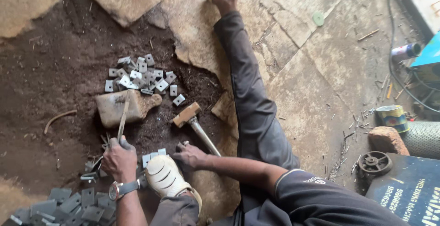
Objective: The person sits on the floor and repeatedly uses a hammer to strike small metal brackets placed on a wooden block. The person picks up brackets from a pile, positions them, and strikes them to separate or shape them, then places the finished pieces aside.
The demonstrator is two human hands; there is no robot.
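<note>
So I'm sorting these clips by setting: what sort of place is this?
Most likely a small metalworking or welding workshop, with work done on the ground. A pile of small cut metal plates lies on the dirt, a hammer rests beside a metal block, and the left hand holds a rod.

A rough metal workshop, worked at ground level: a dirt and cracked-stone floor (pixel 321 70), heaps of small cut steel plates (pixel 140 75) left of centre and at the lower left, a hammer (pixel 195 123) lying mid-frame, a paint tin (pixel 393 116), cables (pixel 398 70) and a blue welding machine (pixel 428 56) along the right edge.
</note>
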